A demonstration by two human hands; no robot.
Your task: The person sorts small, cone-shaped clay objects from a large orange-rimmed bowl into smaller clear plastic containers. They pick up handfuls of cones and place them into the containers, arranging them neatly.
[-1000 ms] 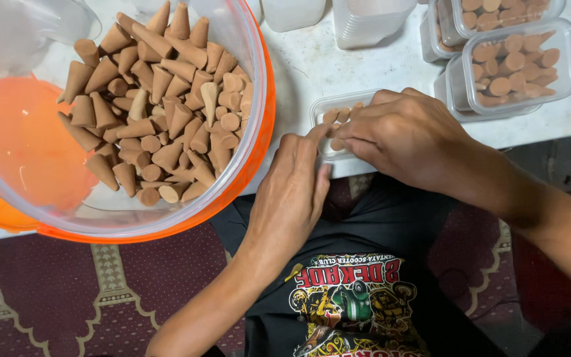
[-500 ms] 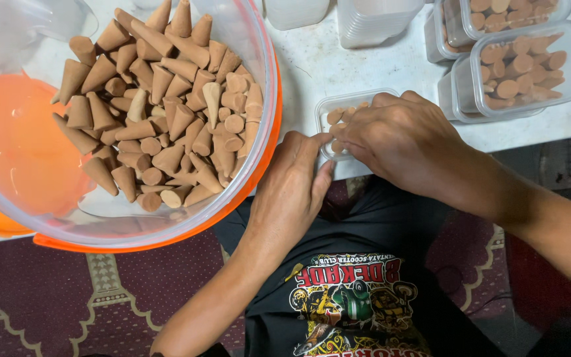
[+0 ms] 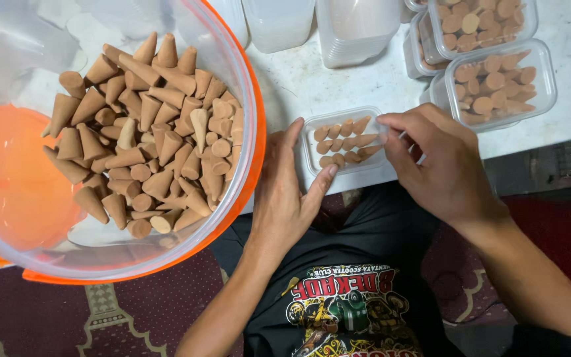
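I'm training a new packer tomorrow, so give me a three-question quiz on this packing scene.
1. True or false: the small clear tray between the hands is empty.
2. Which hand grips the tray's far corner: the left hand or the right hand?
3. The loose brown cones lie in: A) a clear bowl with an orange rim, B) a cardboard box, C) a cloth bag.

Key: 1 false, it holds cones lying in rows; 2 right hand; 3 A.
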